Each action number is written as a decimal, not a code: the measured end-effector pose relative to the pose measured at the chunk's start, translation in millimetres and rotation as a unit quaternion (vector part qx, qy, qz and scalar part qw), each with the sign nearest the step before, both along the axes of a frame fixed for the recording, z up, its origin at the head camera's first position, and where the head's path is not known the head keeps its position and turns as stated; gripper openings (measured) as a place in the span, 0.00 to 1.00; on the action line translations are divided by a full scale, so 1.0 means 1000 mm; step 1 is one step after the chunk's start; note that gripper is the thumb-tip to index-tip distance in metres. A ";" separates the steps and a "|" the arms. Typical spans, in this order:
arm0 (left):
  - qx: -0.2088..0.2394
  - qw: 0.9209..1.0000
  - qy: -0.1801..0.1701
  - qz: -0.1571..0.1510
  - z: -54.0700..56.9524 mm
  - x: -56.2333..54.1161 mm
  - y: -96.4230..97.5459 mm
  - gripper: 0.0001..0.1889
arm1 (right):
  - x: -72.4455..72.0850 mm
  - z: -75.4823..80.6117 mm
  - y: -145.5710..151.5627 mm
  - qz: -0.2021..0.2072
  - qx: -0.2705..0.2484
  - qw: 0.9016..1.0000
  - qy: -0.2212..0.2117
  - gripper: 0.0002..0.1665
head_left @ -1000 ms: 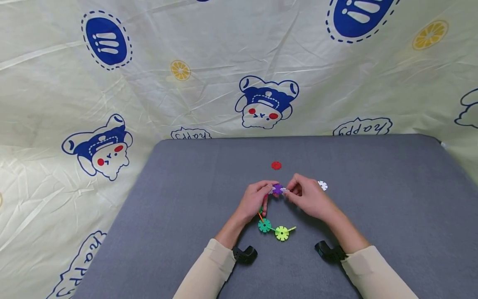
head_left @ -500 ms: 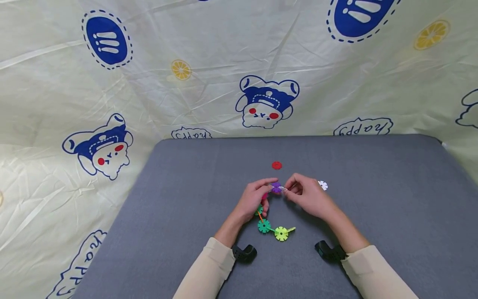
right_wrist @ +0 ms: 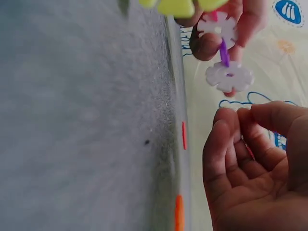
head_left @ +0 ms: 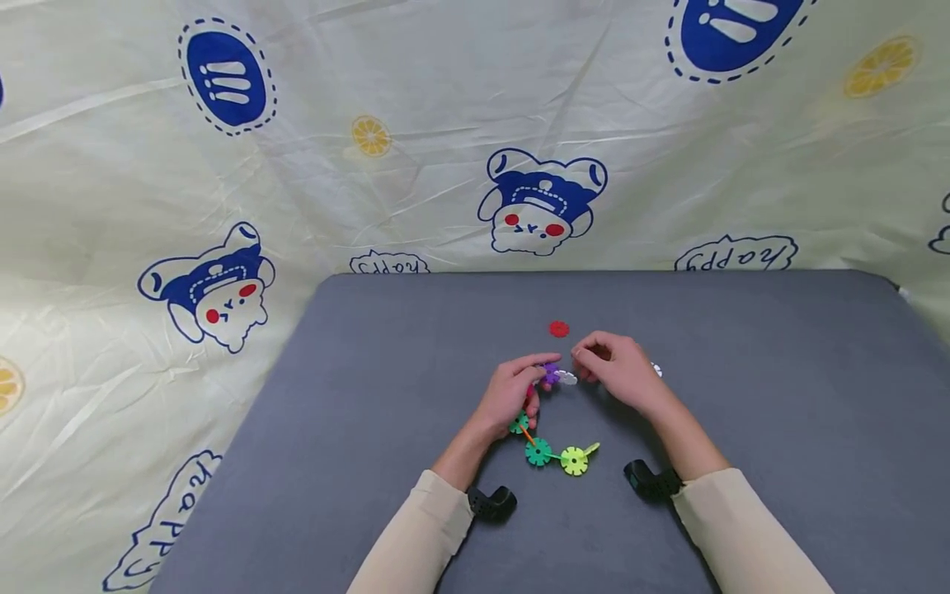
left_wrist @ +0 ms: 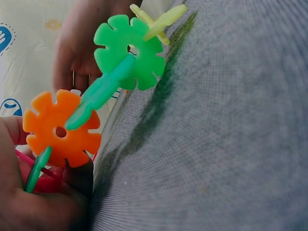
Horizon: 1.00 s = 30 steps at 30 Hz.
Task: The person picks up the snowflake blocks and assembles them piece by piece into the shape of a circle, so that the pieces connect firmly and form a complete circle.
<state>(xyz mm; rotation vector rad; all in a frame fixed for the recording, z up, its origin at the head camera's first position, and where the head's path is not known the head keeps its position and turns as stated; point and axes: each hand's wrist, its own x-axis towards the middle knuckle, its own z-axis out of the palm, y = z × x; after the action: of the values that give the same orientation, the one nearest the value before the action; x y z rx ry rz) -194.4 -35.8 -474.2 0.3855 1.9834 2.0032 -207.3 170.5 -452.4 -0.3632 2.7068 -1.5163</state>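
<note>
In the head view, my left hand (head_left: 512, 398) holds a linked chain of notched flower-shaped plastic discs. At its far end a purple disc (head_left: 550, 374) joins a white disc (head_left: 567, 379), which sticks out towards my right hand (head_left: 619, 367). The right wrist view shows that white disc (right_wrist: 219, 79) free of my right fingers, which are loosely curled around nothing visible. Left fingers pinch another white disc (right_wrist: 231, 31) beyond the purple one. An orange disc (left_wrist: 43, 127), a green disc (left_wrist: 144, 72) and a yellow-green disc (head_left: 575, 464) hang along the chain's near part. Left fingers hide some links.
A loose red disc (head_left: 559, 329) lies on the grey table (head_left: 416, 346) beyond the hands. Behind my right wrist shows part of another white disc (head_left: 657, 370). A printed cloth (head_left: 438, 198) hangs past the table's far edge.
My right hand has let go of the white disc and moved slightly up and away. The left hand keeps its hold on the chain. The head view has shifted a little.
</note>
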 end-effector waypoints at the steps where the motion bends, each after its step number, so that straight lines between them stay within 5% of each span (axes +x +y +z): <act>1: 0.002 1.000 0.000 -0.001 0.000 0.000 0.000 0.17 | -0.004 0.000 -0.001 -0.005 0.006 1.000 -0.003 0.14; 9: 0.004 1.000 -0.012 0.011 0.001 0.001 -0.006 0.16 | -0.035 0.010 -0.012 0.036 0.063 0.996 -0.046 0.22; 13: 0.009 1.000 -0.020 0.002 -0.001 0.002 -0.006 0.16 | -0.048 0.009 -0.013 0.022 0.113 0.993 -0.039 0.26; 21: 0.076 0.995 -0.067 0.022 -0.004 0.003 -0.003 0.21 | -0.055 -0.002 -0.016 0.016 0.256 0.966 0.007 0.30; 30: 0.066 0.995 -0.066 0.030 0.001 0.000 0.000 0.19 | -0.052 0.001 -0.012 0.014 0.232 0.972 0.023 0.16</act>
<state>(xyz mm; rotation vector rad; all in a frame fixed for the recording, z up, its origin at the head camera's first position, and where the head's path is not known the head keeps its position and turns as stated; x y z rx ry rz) -194.4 -35.4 -472.9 0.2185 1.8099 2.1442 -258.9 158.5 -451.0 -0.4153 2.9533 -0.8308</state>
